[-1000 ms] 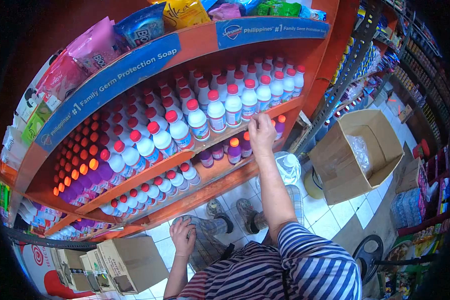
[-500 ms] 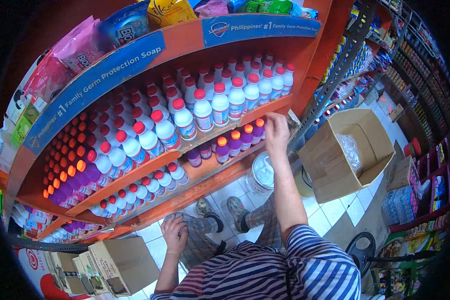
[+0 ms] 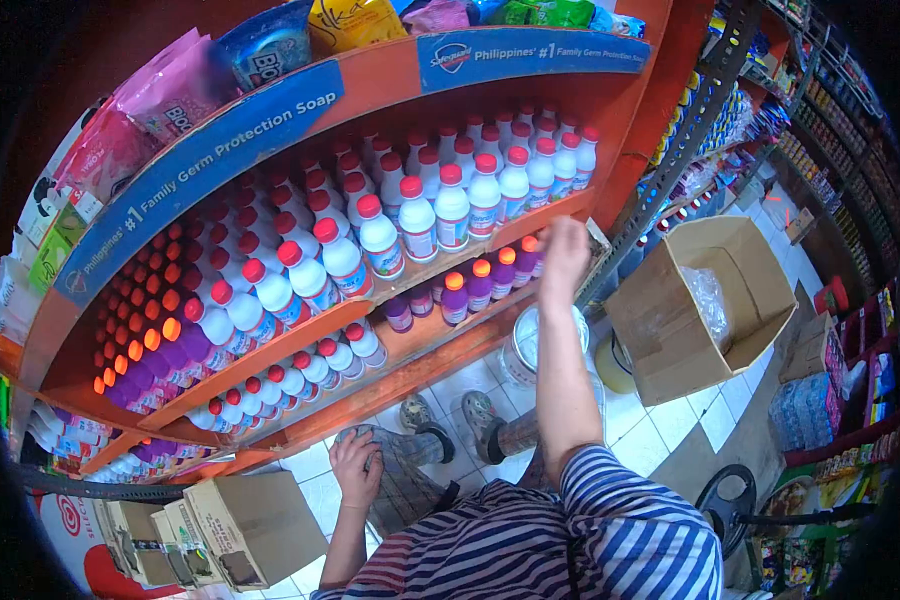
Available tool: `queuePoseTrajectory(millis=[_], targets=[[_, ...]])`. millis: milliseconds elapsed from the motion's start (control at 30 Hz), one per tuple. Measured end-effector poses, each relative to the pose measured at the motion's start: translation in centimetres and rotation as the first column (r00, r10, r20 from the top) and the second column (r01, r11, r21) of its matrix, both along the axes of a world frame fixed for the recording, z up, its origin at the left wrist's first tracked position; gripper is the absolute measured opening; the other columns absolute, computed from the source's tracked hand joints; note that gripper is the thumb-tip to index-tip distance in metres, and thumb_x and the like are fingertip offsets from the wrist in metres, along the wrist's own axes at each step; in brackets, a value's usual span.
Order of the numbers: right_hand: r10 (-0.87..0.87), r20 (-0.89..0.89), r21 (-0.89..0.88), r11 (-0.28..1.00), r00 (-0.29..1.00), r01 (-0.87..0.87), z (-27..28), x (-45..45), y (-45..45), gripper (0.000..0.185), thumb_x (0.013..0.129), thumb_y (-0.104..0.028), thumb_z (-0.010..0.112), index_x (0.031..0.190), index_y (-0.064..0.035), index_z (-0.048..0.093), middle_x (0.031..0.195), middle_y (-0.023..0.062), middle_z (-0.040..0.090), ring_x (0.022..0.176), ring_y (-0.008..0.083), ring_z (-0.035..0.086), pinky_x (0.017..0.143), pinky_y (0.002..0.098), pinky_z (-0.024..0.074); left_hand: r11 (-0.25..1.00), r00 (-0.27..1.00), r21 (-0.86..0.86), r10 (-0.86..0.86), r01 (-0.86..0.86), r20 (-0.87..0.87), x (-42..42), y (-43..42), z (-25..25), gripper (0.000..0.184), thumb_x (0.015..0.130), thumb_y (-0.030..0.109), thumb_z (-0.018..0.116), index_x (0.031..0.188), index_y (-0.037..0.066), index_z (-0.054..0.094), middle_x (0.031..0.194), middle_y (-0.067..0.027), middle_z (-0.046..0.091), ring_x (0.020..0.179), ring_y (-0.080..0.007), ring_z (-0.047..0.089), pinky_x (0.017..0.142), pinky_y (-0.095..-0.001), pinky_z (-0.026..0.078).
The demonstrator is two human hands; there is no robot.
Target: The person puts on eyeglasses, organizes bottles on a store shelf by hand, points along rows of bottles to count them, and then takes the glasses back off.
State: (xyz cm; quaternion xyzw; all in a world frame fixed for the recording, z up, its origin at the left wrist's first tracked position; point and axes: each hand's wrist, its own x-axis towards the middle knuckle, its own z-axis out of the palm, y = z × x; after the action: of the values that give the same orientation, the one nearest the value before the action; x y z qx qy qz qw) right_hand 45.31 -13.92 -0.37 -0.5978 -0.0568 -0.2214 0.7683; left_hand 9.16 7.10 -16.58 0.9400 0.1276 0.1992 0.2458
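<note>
Right hand [image 3: 565, 255] at 2 o'clock, motion-blurred; can't tell if fingers are apart or closed on something. It's at the right end of the orange-capped purple bottles [image 3: 479, 291], near centre on the lower shelf [image 3: 432, 338]; contact unclear. Red-capped white bottles [image 3: 452, 218] above, 12 o'clock. Left hand [image 3: 357, 468] at 7 o'clock, fingers slightly apart, resting on plaid trousers [image 3: 410, 447]. Open carton [image 3: 660, 335] at 3 o'clock.
</note>
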Motion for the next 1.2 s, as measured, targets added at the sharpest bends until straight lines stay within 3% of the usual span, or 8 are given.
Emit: queuePoseTrajectory(millis=[33, 167, 367, 533, 600, 833, 967, 1200], targets=[[-0.009, 0.025, 0.194, 0.981, 1.000, 0.003, -1.1, 1.4, -0.8, 0.026, 0.096, -0.025, 0.048, 0.086, -0.0014, 0.055, 0.070, 0.0015, 0.055, 0.064, 0.0070, 0.050, 0.062, 0.0213, 0.0429, 1.000, 1.000, -0.006, 0.005, -0.005, -0.004, -0.1, -0.1, 0.1, 0.013, 0.075, 0.015, 0.064, 0.087, 0.013, 0.066, 0.110, -0.0031, 0.062, 0.117, -0.0277, 0.047, 0.102, -0.0440, 0.024], [-0.034, 0.102, -0.064, 0.997, 0.994, 0.041, -2.0, 2.2, -4.3, 0.029, 0.092, -0.019, 0.054, 0.114, 0.0000, 0.052, 0.079, 0.0015, 0.057, 0.070, 0.0067, 0.051, 0.067, 0.0213, 0.0435, 1.000, 1.000, -0.018, -0.003, 0.003, 0.008, 0.2, -0.1, 0.3, 0.012, 0.075, 0.015, 0.064, 0.087, 0.013, 0.066, 0.110, -0.0030, 0.062, 0.117, -0.0276, 0.047, 0.102, -0.0442, 0.024], [0.028, 0.076, -0.368, 0.930, 0.997, 0.002, -4.0, 1.5, -7.5, 0.072, 0.081, -0.008, 0.062, 0.142, -0.0085, 0.023, 0.122, 0.0157, 0.053, 0.074, 0.0128, 0.057, 0.072, 0.0268, 0.0474, 1.000, 1.000, -0.009, -0.021, 0.022, 0.017, 0.6, -0.3, 0.3, 0.012, 0.075, 0.015, 0.064, 0.086, 0.013, 0.066, 0.110, -0.0031, 0.062, 0.117, -0.0277, 0.047, 0.102, -0.0448, 0.023], [-0.204, 0.288, -0.788, 0.506, 0.936, 0.352, -14.2, -0.7, -13.5, 0.070, 0.079, -0.006, 0.059, 0.140, -0.0085, 0.026, 0.133, 0.0228, 0.039, 0.115, 0.0343, 0.046, 0.093, 0.0406, 0.0412, 1.000, 1.000, -0.017, -0.008, 0.008, 0.011, 0.4, -0.3, 0.3, 0.012, 0.075, 0.015, 0.064, 0.086, 0.013, 0.066, 0.109, -0.0032, 0.062, 0.118, -0.0275, 0.047, 0.102, -0.0448, 0.023], [-0.232, -0.067, -0.908, 0.417, 0.970, 0.037, -17.5, -4.6, -14.9, 0.067, 0.078, -0.008, 0.059, 0.138, -0.0086, 0.029, 0.134, 0.0224, 0.037, 0.124, 0.0376, 0.036, 0.100, 0.0425, 0.0348, 1.000, 1.000, -0.021, -0.002, 0.003, 0.002, 0.4, -0.3, 0.3, 0.012, 0.075, 0.015, 0.064, 0.086, 0.012, 0.066, 0.109, -0.0032, 0.062, 0.118, -0.0274, 0.046, 0.102, -0.0450, 0.023], [-0.132, -0.085, -0.962, 0.271, 0.988, -0.046, -19.4, -4.0, -16.2, 0.074, 0.075, -0.009, 0.061, 0.139, -0.0114, 0.025, 0.132, 0.0203, 0.039, 0.118, 0.0395, 0.044, 0.094, 0.0431, 0.0418, 0.998, 1.000, -0.067, -0.002, 0.001, -0.019, 1.1, -0.7, 0.6, 0.014, 0.075, 0.017, 0.062, 0.087, 0.011, 0.066, 0.110, -0.0046, 0.062, 0.118, -0.0291, 0.047, 0.104, -0.0486, 0.021], [-0.237, -0.411, -0.904, 0.232, 0.880, -0.360, -20.4, -3.1, -16.6, 0.060, 0.077, -0.023, 0.062, 0.131, -0.0108, 0.038, 0.124, 0.0232, 0.049, 0.108, 0.0381, 0.052, 0.089, 0.0424, 0.0445, 0.997, 1.000, -0.078, 0.020, -0.022, -0.021, 1.4, -0.9, 0.6, 0.015, 0.076, 0.017, 0.061, 0.088, 0.010, 0.066, 0.111, -0.0047, 0.062, 0.118, -0.0291, 0.047, 0.104, -0.0491, 0.021], [-0.215, -0.507, -0.842, 0.330, 0.834, -0.427, -21.4, -2.3, -17.0, 0.064, 0.075, -0.023, 0.064, 0.132, -0.0101, 0.038, 0.120, 0.0260, 0.051, 0.106, 0.0385, 0.054, 0.090, 0.0435, 0.0430, 0.998, 0.999, -0.050, 0.042, -0.043, -0.015, 1.0, -0.7, 0.5, 0.013, 0.075, 0.015, 0.064, 0.087, 0.011, 0.065, 0.108, -0.0044, 0.064, 0.118, -0.0273, 0.047, 0.103, -0.0446, 0.023]])
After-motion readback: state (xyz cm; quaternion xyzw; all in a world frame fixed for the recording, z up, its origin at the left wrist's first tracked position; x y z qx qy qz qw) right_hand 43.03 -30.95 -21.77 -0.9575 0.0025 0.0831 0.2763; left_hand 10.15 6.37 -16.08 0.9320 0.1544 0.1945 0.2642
